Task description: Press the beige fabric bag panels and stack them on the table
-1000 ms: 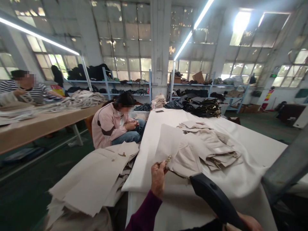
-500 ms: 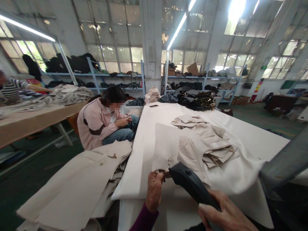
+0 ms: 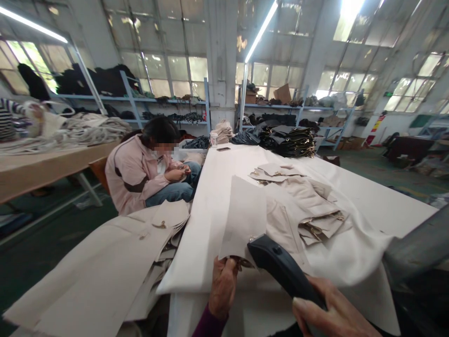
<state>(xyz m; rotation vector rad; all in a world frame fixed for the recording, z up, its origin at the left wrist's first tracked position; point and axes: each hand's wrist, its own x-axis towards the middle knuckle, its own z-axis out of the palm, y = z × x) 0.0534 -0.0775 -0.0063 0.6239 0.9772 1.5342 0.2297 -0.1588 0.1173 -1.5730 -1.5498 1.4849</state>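
Note:
My left hand pinches the lower edge of a flat beige fabric panel, close to some brassy metal fittings partly hidden under the edge. In my right hand is a black electric clipper, gripped by its long curved body. The clipper's head rests at or just above the panel's lower right corner; contact cannot be made out. Just beyond lie more beige fabric pieces with metal clasps, loosely piled on the white-covered table.
Left of the table hangs a large stack of beige panels. A seated person in a pink jacket works beside it. Black pieces are piled at the table's far end, near a phone. A grey post stands at right.
The panel's lower edge now covers more of the metal fittings, and its lower right corner lies by the clipper head. The view has shifted slightly. Both hands keep their holds.

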